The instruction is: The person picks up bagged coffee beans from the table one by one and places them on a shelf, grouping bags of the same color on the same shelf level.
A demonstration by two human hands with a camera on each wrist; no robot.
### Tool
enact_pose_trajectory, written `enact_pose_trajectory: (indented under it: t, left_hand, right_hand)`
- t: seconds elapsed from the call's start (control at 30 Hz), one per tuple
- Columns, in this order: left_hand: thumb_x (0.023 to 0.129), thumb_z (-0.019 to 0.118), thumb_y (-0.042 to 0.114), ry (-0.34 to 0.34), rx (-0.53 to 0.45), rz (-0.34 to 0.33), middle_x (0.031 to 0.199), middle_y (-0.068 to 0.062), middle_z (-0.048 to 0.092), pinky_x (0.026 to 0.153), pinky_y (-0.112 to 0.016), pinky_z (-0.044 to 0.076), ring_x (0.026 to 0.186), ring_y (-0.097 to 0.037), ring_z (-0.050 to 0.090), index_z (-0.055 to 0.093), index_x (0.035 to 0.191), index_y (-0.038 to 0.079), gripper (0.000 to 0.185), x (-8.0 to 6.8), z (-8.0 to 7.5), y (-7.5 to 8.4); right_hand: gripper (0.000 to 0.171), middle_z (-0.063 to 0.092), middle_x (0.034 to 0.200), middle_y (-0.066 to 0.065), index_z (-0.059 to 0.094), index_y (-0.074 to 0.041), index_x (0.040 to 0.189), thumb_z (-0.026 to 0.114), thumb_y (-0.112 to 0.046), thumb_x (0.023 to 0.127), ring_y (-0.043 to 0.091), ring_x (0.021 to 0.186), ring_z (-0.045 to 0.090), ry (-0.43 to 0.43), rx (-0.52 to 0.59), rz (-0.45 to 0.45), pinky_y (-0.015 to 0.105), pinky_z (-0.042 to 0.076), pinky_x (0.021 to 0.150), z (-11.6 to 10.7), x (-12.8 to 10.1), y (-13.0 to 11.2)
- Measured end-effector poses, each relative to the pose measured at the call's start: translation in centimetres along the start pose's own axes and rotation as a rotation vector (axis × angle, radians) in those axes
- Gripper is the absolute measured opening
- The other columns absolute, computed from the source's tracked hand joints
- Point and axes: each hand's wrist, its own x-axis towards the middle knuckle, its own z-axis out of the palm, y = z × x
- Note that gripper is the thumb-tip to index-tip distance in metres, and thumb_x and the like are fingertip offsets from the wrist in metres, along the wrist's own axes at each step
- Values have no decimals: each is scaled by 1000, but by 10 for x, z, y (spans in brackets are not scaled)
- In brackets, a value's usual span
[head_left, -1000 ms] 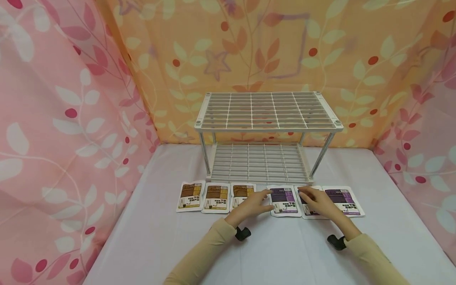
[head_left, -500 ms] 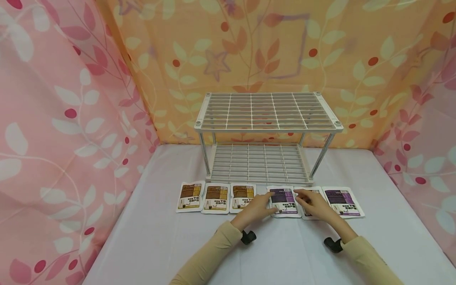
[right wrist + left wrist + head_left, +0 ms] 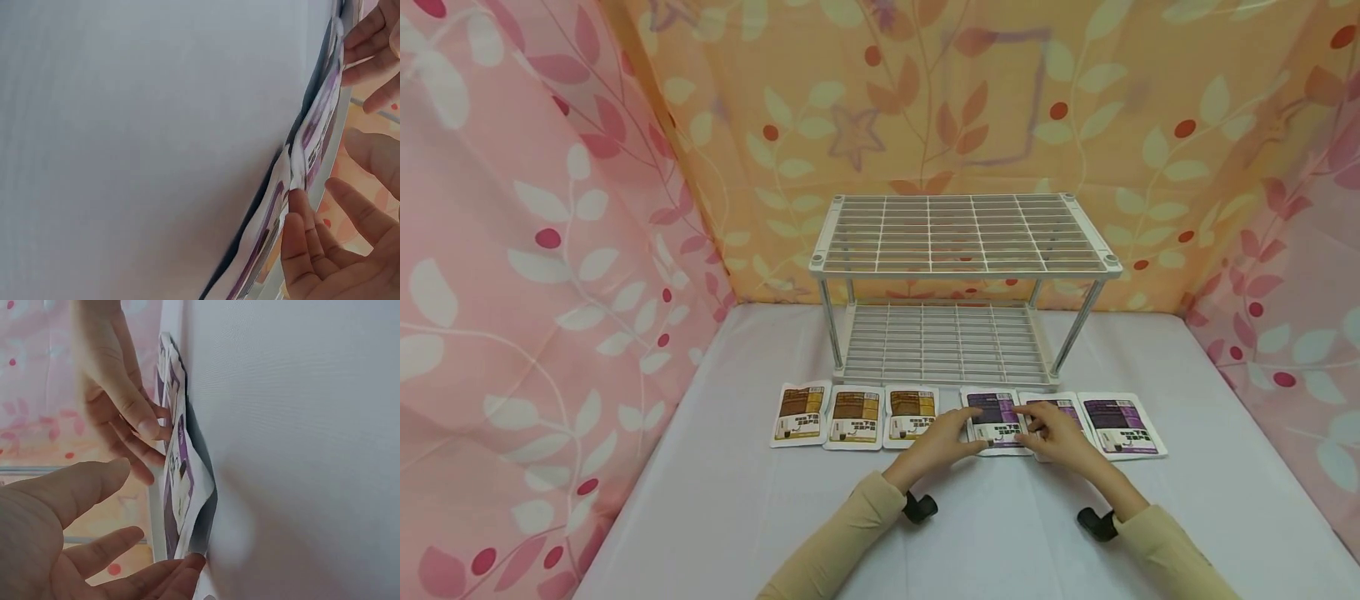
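Three purple-labelled flat pouches lie in a row on the white cloth. My left hand (image 3: 942, 446) is at the left edge of the leftmost purple pouch (image 3: 997, 429), its fingers fairly straight and fingertips at that edge. At the same pouch's right edge is my right hand (image 3: 1060, 437), loosely bent and partly covering the middle purple pouch (image 3: 1072, 406). The right purple pouch (image 3: 1122, 425) lies beyond that hand. In the right wrist view, fingertips of the right hand (image 3: 350, 250) touch the edges where two pouches (image 3: 319, 134) meet. Neither thumb closes on a pouch.
Three brown-labelled pouches (image 3: 854, 417) lie in a row on the left. Behind both rows stands a two-tier white wire rack (image 3: 966, 273) with metal posts. Patterned fabric walls (image 3: 925, 100) enclose the white-covered table (image 3: 715, 500) at the back and sides.
My right hand has moved left, from over the middle purple pouch to the leftmost one's right edge. The left hand has shifted slightly right, to that pouch's left edge.
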Motion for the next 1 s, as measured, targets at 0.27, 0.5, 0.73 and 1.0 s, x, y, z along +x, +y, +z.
enact_pose_trajectory:
  t: [0.27, 0.5, 0.73, 1.0]
  left_hand:
    - [86, 66, 29, 55, -30, 45, 121, -8, 60, 88, -27, 48, 107, -20, 56, 55, 129, 12, 48, -3, 0, 1]
    - [84, 68, 24, 124, -34, 124, 111, -10, 63, 77, -19, 47, 94, -20, 59, 61, 121, 7, 42, -4, -2, 2]
    - [83, 70, 18, 159, -81, 134, 112, -9, 60, 78, -16, 49, 95, -22, 61, 62, 118, 5, 38, -7, -4, 2]
    - [80, 72, 11, 196, -169, 101, 125, -16, 51, 81, -23, 52, 96, -22, 61, 63, 117, 3, 38, -12, -9, 3]
  right_hand:
    - [51, 56, 102, 18, 60, 0, 117, 78, -13, 71, 22, 80, 57, -20, -42, 68, 22, 45, 60, 3, -2, -3]
    - [51, 54, 98, 17, 60, 0, 117, 79, -14, 72, 17, 76, 54, -35, -24, 153, 22, 45, 59, 2, -5, -13]
    - [52, 52, 98, 16, 60, 0, 118, 79, -16, 72, 15, 73, 50, -21, -29, 172, 21, 42, 58, 2, -4, -22]
    - [56, 51, 98, 17, 59, 0, 119, 80, -20, 71, 16, 73, 52, 21, -45, 175, 24, 45, 60, 3, 0, -30]
